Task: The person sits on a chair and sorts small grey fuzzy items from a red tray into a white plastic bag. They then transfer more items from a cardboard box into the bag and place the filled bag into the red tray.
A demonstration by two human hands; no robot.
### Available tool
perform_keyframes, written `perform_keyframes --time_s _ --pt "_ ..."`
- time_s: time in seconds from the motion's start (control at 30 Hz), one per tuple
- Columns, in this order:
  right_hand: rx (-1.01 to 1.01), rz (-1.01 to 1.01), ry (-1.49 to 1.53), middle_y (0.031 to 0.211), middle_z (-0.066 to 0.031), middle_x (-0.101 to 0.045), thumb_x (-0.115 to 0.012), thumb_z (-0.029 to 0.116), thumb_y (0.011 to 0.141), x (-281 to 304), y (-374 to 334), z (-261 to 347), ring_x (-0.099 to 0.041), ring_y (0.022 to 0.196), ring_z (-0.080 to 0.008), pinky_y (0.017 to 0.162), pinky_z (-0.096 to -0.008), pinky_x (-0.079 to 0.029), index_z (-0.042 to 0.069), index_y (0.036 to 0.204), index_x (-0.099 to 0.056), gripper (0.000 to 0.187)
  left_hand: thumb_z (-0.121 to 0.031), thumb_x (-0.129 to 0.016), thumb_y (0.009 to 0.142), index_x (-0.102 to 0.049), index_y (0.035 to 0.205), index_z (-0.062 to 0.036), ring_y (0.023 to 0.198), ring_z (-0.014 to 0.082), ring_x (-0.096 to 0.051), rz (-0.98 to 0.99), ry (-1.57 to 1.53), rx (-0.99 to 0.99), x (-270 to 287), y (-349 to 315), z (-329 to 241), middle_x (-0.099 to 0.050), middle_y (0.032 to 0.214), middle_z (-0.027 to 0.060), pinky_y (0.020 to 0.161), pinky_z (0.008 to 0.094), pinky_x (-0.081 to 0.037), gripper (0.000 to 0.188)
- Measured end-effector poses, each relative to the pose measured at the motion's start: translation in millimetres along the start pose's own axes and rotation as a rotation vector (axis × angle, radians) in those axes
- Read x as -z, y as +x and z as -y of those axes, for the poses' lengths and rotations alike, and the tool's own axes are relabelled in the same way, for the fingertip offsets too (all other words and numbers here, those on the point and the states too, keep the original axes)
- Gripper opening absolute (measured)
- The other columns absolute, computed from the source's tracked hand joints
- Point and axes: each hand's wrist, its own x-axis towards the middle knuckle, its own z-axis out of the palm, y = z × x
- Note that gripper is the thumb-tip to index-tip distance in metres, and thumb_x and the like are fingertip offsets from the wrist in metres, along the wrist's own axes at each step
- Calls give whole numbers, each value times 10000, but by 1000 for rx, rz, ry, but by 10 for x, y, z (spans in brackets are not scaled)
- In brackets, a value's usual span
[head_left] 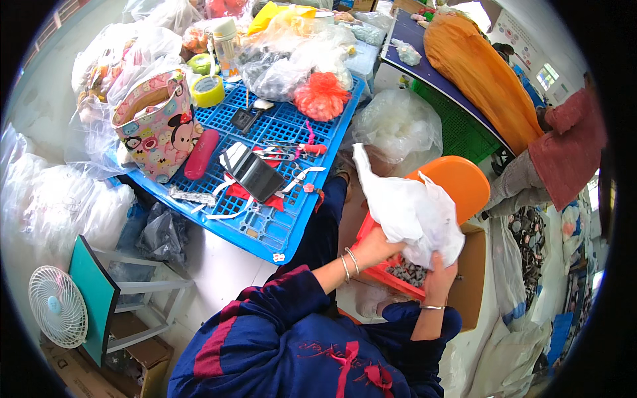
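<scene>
A phone (252, 174) lies on a blue grid table (265, 244), a pink case (202, 154) and a cartoon-print tote (151, 136) to its left; yellow tape (208, 91) and a bottle (225, 52) sit farther back, a red bag (322, 96) near the right edge. At lower left, a white fan (58, 306) stands beside a green-topped stool (93, 292). At right, an orange cloth (478, 73) stretches along a dark table (418, 61), a person (572, 142) in a red top close by.

We're over a pale floor (212, 265) now, blue lattice table (285, 232) ahead on our left, green-topped stool (96, 295) near it, dark-topped table (438, 73) farther off, and we spot a bright window (547, 76) in the far white wall (561, 52)!
</scene>
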Motion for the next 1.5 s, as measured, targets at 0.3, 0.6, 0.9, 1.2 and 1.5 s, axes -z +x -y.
perform_keyframes --time_s 0.3,0.6,0.9,1.2,1.5 --pt "-2 -66 401 1395 -131 -484 -490 -74 889 617 -99 165 -464 1293 -274 1106 -452 -355 -6 1397 -396 521 -189 -632 926 -683 889 2 522 66 -567 39 142 108 302 -158 -75 -659 696 36 493 205 -442 201" --pt "-139 222 417 1377 -122 -518 -632 130 883 1037 -302 125 -501 1270 -256 1080 -416 -381 -22 1412 -390 601 -122 -609 919 -679 927 26 558 35 -459 -107 413 -221 242 -51 245 -511 597 -38 496 247 -399 164" --pt "-113 -64 -13 1079 -10 -661 -573 -57 858 1142 -305 115 -613 884 -84 755 -233 -482 11 1238 -579 385 -168 -564 922 -402 1422 -2 1099 216 -576 114 -13 -298 283 286 -251 -557 1297 134 974 338 -452 551" --pt "-51 -318 14 964 28 -644 -596 50 917 1425 75 95 -545 764 -34 639 -200 -433 14 1186 -620 273 -346 -477 983 -378 1436 -2 1188 223 -500 431 -99 -359 -1 649 -584 -518 1341 145 963 367 -458 578" --pt "112 -402 92 1278 -94 -577 -546 -25 938 1999 296 -25 -592 1124 -206 942 -364 -513 14 1318 -515 383 -121 -615 885 -414 1395 -12 1250 206 -484 195 240 -312 -690 1023 -732 -533 1315 98 1006 352 -426 559"
